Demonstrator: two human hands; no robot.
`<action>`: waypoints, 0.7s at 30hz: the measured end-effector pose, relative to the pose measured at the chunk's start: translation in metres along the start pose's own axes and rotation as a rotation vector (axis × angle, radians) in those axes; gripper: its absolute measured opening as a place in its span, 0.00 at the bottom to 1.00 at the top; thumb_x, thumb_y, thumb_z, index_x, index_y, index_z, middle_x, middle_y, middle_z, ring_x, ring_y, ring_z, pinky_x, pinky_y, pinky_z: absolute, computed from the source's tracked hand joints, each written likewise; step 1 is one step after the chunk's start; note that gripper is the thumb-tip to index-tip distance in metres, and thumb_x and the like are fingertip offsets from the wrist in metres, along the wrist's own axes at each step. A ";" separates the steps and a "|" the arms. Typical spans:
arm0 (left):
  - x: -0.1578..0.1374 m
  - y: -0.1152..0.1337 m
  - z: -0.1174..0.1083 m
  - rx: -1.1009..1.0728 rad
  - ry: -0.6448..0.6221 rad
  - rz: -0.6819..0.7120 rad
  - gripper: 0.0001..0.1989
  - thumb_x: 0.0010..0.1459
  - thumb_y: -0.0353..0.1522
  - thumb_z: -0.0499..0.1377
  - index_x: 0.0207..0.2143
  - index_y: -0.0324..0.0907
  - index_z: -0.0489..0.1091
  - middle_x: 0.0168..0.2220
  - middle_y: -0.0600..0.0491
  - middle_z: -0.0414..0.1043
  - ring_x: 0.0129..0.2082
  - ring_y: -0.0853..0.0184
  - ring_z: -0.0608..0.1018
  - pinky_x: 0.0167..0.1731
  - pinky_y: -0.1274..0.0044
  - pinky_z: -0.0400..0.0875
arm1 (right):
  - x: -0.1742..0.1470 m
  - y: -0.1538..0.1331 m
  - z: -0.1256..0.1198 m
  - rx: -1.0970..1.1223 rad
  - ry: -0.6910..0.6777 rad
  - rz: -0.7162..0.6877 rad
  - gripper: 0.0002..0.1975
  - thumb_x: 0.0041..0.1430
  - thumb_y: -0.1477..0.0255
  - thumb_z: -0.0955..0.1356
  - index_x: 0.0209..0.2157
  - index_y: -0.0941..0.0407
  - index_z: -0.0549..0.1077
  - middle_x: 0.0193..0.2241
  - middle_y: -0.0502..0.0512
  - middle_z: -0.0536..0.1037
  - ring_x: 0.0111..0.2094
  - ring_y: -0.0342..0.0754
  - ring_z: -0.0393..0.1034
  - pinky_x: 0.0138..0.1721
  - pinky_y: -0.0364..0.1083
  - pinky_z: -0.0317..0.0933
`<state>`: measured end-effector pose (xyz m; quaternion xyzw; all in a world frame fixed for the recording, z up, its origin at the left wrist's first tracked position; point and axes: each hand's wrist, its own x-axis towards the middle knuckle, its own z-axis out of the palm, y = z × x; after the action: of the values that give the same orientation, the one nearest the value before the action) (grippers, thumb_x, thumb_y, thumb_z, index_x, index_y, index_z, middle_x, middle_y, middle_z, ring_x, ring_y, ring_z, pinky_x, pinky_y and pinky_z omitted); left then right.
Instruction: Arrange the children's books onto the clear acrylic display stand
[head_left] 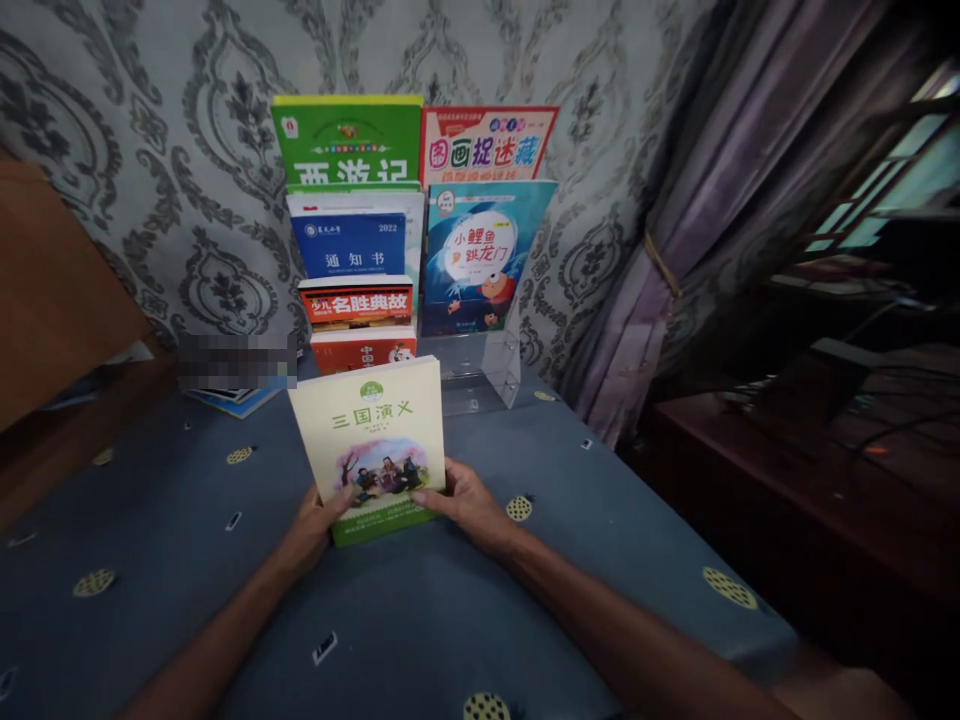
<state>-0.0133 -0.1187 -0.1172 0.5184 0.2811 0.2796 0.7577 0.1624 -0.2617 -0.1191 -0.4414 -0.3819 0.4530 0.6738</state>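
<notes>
A cream book with a green lower band and a picture of figures under a pink tree is held upright between my two hands. My left hand grips its lower left edge, thumb on the cover. At the lower right edge, my right hand holds it the same way; the fingers behind are hidden. Just beyond stands a clear tiered book rack. In its left column are a green book, a blue booklet and red-orange books. The right column has a teal book before a pink-red one.
The table wears a dark blue cloth printed with pineapples. Flat books lie at the back left, partly blurred out. A cardboard-brown box stands far left. Behind are patterned wallpaper, a tied purple curtain and a dark red surface with cables.
</notes>
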 end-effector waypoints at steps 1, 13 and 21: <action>0.000 0.000 0.001 -0.062 -0.002 -0.005 0.38 0.38 0.50 0.74 0.50 0.39 0.76 0.48 0.43 0.81 0.57 0.44 0.75 0.60 0.58 0.67 | 0.000 0.000 -0.001 0.004 -0.003 0.001 0.24 0.48 0.61 0.79 0.46 0.55 0.77 0.39 0.52 0.82 0.40 0.48 0.77 0.46 0.48 0.68; -0.007 0.010 0.013 -0.403 -0.129 -0.044 0.35 0.59 0.54 0.59 0.64 0.48 0.65 0.62 0.50 0.70 0.67 0.54 0.63 0.69 0.62 0.53 | -0.003 -0.001 0.001 0.084 -0.047 0.052 0.22 0.52 0.61 0.78 0.48 0.52 0.77 0.45 0.54 0.82 0.45 0.51 0.77 0.52 0.52 0.66; -0.014 0.016 0.014 -0.435 -0.074 -0.139 0.34 0.64 0.52 0.54 0.67 0.47 0.59 0.63 0.48 0.68 0.67 0.55 0.65 0.68 0.61 0.55 | -0.007 0.002 0.004 0.136 -0.103 0.116 0.23 0.56 0.60 0.76 0.51 0.52 0.76 0.46 0.55 0.82 0.49 0.52 0.76 0.53 0.53 0.67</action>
<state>-0.0147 -0.1327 -0.0961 0.3320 0.2214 0.2615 0.8788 0.1560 -0.2672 -0.1200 -0.3924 -0.3580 0.5382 0.6544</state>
